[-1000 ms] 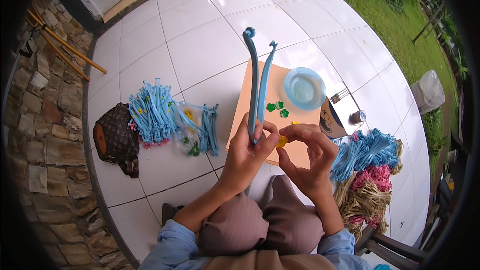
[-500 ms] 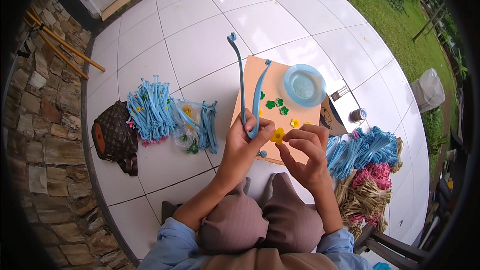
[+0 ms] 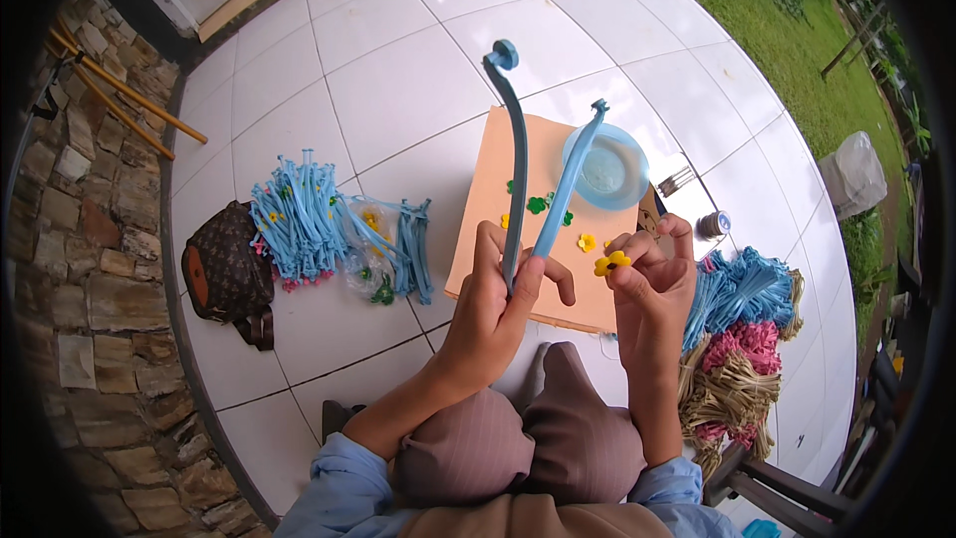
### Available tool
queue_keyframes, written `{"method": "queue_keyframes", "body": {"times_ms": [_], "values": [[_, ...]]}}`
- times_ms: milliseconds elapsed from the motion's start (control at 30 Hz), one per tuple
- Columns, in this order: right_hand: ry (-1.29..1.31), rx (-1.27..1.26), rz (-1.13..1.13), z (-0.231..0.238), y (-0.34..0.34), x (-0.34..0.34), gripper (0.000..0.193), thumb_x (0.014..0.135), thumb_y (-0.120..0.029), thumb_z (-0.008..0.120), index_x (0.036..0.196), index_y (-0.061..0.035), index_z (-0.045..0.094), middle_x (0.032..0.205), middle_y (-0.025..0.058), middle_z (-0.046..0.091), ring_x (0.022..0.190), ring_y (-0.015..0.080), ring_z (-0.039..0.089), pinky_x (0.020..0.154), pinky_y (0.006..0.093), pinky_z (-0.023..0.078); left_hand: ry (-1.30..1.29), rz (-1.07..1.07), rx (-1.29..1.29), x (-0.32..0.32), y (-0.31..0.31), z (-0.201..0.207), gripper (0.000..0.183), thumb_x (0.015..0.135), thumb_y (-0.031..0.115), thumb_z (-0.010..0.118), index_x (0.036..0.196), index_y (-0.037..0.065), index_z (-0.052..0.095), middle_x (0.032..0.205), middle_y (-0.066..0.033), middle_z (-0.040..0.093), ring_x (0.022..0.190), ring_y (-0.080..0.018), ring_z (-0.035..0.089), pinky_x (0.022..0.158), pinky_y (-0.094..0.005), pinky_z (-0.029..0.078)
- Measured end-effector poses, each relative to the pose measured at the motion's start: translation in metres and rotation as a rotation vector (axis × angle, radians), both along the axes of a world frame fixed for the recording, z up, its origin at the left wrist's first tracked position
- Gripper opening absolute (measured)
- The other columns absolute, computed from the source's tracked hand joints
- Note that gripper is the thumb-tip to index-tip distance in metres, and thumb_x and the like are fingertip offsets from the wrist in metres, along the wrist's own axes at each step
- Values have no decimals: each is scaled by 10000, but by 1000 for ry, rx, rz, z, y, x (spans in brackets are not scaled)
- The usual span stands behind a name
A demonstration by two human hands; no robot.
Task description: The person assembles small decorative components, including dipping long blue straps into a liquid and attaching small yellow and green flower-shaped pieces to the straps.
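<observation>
My left hand (image 3: pixel 480 324) is closed round blue strap lengths (image 3: pixel 519 149), two of which rise from it and spread apart, each with a small knob at its tip. Whether they are one folded strap or two is hidden in the fist. Between the thumb and fingers of my right hand (image 3: pixel 653 304) is a yellow flower (image 3: pixel 612 263) with a dark centre, held apart from the straps. Below the hands lies a peach-coloured board (image 3: pixel 478 239) bearing several green flowers (image 3: pixel 538 205) and yellow flowers (image 3: pixel 588 241).
A light-blue bowl (image 3: pixel 619 197) stands on the board's far right. Rightward are a fork (image 3: pixel 676 179), a small spool-like container (image 3: pixel 713 225) and bundled blue straps (image 3: pixel 742 289) above pink and beige ones. Leftward lie more blue straps (image 3: pixel 299 204), a plastic bag and a brown backpack (image 3: pixel 229 259).
My right hand has drawn the yellow flower away to the right, off the straps, and turned it. The straps in my left hand have tilted rightward.
</observation>
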State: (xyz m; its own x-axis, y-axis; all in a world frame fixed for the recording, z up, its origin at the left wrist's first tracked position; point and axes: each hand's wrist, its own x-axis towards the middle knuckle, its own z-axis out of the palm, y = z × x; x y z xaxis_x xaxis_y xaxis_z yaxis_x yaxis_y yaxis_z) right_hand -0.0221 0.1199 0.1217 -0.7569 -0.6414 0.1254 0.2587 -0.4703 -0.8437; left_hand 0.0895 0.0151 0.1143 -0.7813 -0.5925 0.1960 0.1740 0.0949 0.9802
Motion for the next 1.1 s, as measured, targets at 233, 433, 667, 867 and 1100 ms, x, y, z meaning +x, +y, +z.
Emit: {"method": "queue_keyframes", "body": {"times_ms": [233,433,667,867,1100], "values": [[-591,-44,167,-5,3,-6,394,779,-8,665,1071,-99,417,890,103,601,882,203,596,798,303,464,2,-95,243,0,4,9,202,949,51,393,809,96,254,658,-86,542,511,-68,474,494,-195,316],[-727,32,204,-6,-4,0,378,774,-43,685,1050,-107,435,939,156,600,974,263,601,931,357,455,-76,-70,147,-1,7,12,236,926,-3,411,780,95,254,661,-39,421,623,-143,607,521,-213,380],[-631,113,173,-6,-7,-1,423,759,-32,696,1049,-122,402,843,106,616,935,260,616,810,328,482,-155,-120,101,-3,8,10,211,932,7,415,788,76,277,681,-44,426,648,-173,620,582,-237,445],[-563,146,154,-6,-8,2,332,792,-20,651,1049,-84,450,904,107,608,824,202,625,640,264,529,-163,-146,40,-2,8,7,104,942,58,427,880,11,359,683,-114,612,671,-162,648,618,-262,483],[-531,161,157,-6,-10,2,316,787,-1,641,1025,-72,446,874,118,602,771,215,625,518,249,508,-193,-157,-32,-1,5,9,79,927,19,434,891,11,364,707,-123,612,699,-188,656,613,-272,484]]}}
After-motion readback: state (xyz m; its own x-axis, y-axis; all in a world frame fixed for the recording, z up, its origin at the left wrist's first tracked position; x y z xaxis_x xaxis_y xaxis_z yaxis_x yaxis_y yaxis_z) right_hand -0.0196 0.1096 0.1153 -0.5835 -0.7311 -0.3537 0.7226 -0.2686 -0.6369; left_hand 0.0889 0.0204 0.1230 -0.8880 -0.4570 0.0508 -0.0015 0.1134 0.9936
